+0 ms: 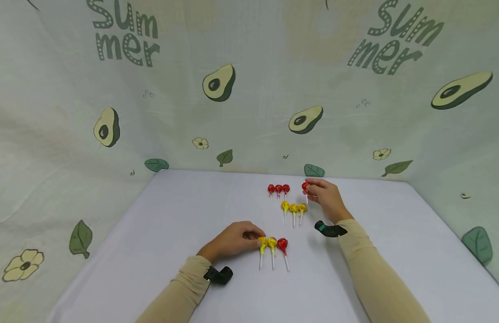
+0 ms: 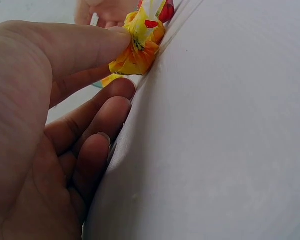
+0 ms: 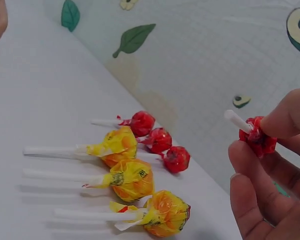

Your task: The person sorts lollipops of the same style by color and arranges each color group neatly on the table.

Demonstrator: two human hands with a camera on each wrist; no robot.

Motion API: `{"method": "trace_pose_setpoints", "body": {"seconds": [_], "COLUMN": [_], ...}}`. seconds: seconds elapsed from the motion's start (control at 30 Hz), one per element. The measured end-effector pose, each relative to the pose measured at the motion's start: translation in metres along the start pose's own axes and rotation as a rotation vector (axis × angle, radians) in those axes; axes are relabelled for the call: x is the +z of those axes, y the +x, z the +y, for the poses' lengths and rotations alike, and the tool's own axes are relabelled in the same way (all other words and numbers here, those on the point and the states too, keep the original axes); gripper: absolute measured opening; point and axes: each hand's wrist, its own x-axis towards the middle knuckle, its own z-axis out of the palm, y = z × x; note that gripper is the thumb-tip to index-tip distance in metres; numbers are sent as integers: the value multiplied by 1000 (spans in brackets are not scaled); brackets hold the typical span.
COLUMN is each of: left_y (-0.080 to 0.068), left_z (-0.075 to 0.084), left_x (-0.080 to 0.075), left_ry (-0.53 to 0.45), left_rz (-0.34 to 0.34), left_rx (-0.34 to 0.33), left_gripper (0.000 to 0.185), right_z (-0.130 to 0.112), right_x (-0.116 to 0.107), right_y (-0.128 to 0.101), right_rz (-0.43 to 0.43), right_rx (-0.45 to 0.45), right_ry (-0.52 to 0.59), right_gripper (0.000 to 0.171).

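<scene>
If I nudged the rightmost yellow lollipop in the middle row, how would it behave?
The yellow, round, wrapped lollipop would probably swing in an arc, its head being much wider than its slim white stick. Loose wrapper folds might check rolling. The straight stick looks stiff, so it should lift without drooping.

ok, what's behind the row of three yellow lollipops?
Three red lollipops on the white table; a fourth red lollipop in the right hand. Beyond, printed fabric. In the right wrist view, the yellow lollipops hide parts of two red ones' sticks.
</scene>
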Motion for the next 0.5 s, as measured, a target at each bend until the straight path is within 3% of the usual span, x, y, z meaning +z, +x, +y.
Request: {"method": "trace_pose_setpoints", "body": {"seconds": [0.5], "left_y": [-1], "left_z": [5], "left_x": [-2], "left_ry": [12], "left_rz": [-5], "left_rx": [17], "left_gripper": [20], "right_z": [10], "right_x": [6], "right_y": [28], "right_rz": [-1], "right_rx": [59], "right_ry": [-36], "right_gripper": [46]}}
